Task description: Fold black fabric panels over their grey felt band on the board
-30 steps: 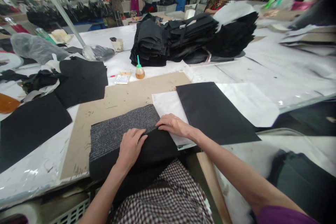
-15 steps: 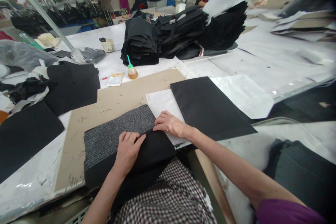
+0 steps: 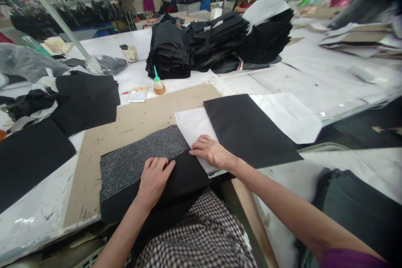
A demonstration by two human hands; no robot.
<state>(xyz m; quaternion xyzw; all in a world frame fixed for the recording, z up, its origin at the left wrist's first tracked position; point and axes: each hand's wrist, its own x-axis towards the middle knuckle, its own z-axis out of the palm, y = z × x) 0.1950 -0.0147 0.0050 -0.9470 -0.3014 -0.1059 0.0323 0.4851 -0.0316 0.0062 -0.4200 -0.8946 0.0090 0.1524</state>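
In front of me lies a grey ribbed fabric piece (image 3: 138, 163) with a black fabric layer (image 3: 185, 176) along its near side, hanging past the table edge. My left hand (image 3: 156, 178) rests on the black fabric near the seam, fingers bent slightly and thumb out to the right. My right hand (image 3: 212, 152) lies low at the fabric's right edge, fingers stretched out, with the thumb touching the corner. Under that hand is a sheet of white paper (image 3: 191, 119), partly covered by a flat black panel (image 3: 251, 130).
Beige board (image 3: 94, 167) lies beneath the work. A small glue bottle (image 3: 159, 87) with a teal nozzle stands beyond it. Stacked black pieces (image 3: 216, 42) fill the table's back. More black panels (image 3: 28, 163) lie left, and a dark pile (image 3: 361, 205) sits right. A person (image 3: 248, 0) sits opposite.
My right hand has slid slightly right, away from my left hand, to the fabric's corner. The black edge between the hands now lies flatter. My left hand has barely moved.
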